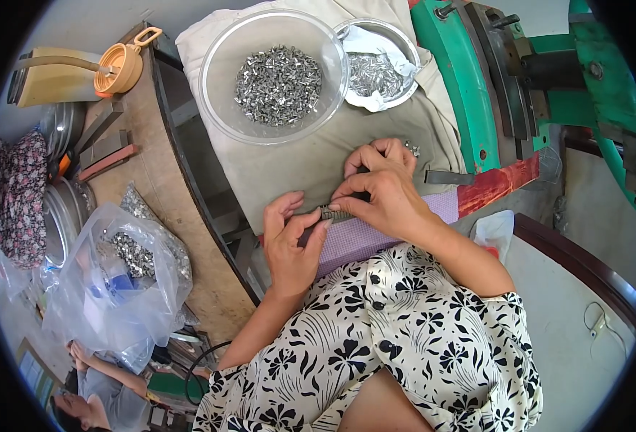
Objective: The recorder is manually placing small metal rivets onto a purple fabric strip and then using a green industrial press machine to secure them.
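On the cloth-covered work surface (289,169), close to my body, lies a short, ribbed metal piece (336,213) that looks like a row of small parts. My left hand (291,248) pinches its left end between thumb and forefinger, the other fingers curled above. From the right, my right hand (390,191) closes thumb and forefinger on its other end; the fingers cover part of it. Beyond my hands stands a clear plastic bowl (213,86) of small metal parts. Beside it, a metal bowl (413,54) lined with white material holds thin shiny pins. A few small metal parts (412,148) lie past my right hand.
A green machine (469,93) stands at the right, with a flat metal bar (449,177) near its base. Left, a wooden table (163,169) carries an orange lid (122,68), metal bars and a plastic bag (109,309) of metal parts. Another person (109,396) sits at lower left.
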Demonstrator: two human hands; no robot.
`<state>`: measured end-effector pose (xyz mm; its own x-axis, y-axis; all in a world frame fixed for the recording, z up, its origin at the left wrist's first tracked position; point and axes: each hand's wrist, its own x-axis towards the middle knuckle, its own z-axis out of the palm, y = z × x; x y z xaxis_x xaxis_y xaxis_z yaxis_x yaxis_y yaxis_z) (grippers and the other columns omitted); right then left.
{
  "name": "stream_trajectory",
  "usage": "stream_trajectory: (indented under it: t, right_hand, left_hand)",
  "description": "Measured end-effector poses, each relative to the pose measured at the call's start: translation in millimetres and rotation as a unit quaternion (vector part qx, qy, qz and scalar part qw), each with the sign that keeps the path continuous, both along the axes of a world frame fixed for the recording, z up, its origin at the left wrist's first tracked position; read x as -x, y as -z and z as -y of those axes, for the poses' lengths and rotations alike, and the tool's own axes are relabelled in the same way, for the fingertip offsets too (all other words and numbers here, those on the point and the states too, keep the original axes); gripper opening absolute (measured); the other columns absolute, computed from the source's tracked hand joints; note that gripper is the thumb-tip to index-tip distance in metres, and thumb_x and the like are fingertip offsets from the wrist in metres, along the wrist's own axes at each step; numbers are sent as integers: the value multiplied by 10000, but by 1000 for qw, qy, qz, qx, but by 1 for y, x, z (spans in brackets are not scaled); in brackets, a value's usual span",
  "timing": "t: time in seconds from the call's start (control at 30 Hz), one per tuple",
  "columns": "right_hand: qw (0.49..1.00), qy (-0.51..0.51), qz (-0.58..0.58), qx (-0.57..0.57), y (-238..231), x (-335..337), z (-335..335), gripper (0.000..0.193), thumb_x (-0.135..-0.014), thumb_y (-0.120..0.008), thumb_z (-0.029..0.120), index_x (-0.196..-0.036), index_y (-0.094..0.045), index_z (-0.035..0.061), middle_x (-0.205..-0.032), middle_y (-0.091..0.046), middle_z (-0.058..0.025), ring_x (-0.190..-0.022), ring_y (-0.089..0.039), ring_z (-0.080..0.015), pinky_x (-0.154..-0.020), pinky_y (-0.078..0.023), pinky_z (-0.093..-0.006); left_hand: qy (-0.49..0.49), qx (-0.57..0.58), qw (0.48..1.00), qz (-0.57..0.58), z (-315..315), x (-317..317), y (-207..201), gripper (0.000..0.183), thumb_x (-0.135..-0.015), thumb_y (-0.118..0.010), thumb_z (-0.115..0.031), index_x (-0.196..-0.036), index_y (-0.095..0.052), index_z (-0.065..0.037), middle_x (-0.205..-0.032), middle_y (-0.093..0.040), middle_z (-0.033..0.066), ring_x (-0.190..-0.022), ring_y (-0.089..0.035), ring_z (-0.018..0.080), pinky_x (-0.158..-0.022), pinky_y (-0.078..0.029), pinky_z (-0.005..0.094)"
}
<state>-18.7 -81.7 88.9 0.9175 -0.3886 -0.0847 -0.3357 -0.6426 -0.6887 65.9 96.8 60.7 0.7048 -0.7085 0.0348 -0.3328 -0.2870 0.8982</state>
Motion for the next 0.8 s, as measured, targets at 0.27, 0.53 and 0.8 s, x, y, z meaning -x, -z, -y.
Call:
stream_trajectory:
  t: [0.27,0.53,0.8]
  right_hand:
    - [999,-24,-22,-4,-1,2,4,129,-756,-807,274,-823,-795,164,-1027,-580,48,-1128,-420,-254,-983,-242,-443]
    - [999,-50,-13,-16,-3,3,11,122,-761,-802,250,-823,-793,146,-1033,-590,30,-1140,-420,-278,-1001,-243,-469]
    - [999,-25,-12,-30,-1,0,9,135,-709,-831,238,-791,-785,142,-989,-592,24,-1111,-423,-294,-989,-267,-479]
  left_hand:
    - [2,-6,1000,-9,-1,0,0,246,-733,-792,-12,-958,-694,-17,-1229,-570,191,-1098,-581,329,-929,-487,403]
    - [-3,-9,1000,-12,0,0,-2,250,-744,-789,-26,-976,-696,-12,-1239,-563,185,-1110,-581,323,-937,-486,401]
    - [0,-25,1000,-15,-1,-1,-4,274,-751,-788,-30,-1008,-696,-13,-1238,-559,175,-1110,-582,315,-948,-487,396]
